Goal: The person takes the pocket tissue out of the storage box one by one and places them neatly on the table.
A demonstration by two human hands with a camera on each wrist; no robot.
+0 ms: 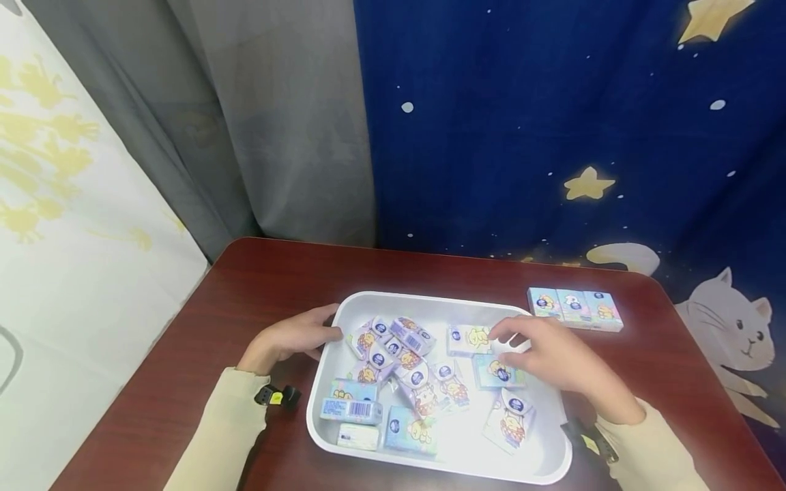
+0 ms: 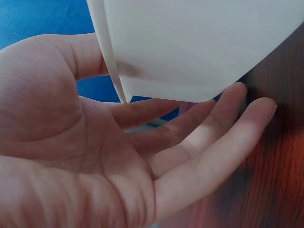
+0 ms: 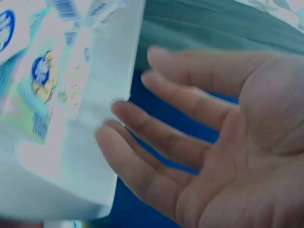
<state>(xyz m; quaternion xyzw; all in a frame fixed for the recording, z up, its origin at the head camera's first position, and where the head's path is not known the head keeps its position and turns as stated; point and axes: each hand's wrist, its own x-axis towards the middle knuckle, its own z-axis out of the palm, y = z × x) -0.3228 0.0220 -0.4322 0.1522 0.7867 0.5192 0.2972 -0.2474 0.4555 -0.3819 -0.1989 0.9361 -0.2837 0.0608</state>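
A white plastic tray [image 1: 442, 470] holds several small tissue packs, purple, blue and white, with cartoon prints. At the tray's left rim is my left hand [image 1: 307, 333], its thumb over the edge. In the left wrist view, the fingers [image 2: 204, 156] curve round the outside of the tray wall [image 2: 175, 52]. My right hand [image 1: 546, 351] hovers over the tray's right part with loosely bent fingers and nothing held. Nearest to it are a blue tissue pack [image 1: 491, 373] and a white-and-yellow pack [image 1: 463, 339]. In the right wrist view, packs [image 3: 42, 76] lie beyond the fingertips.
Three blue tissue packs [image 1: 575, 308] stand side by side on the dark red table [image 1: 276, 273], behind the tray's right corner. A purple pack [image 1: 510, 423] lies apart at the tray's right. Grey and blue curtains [image 1: 467, 136] hang behind the table.
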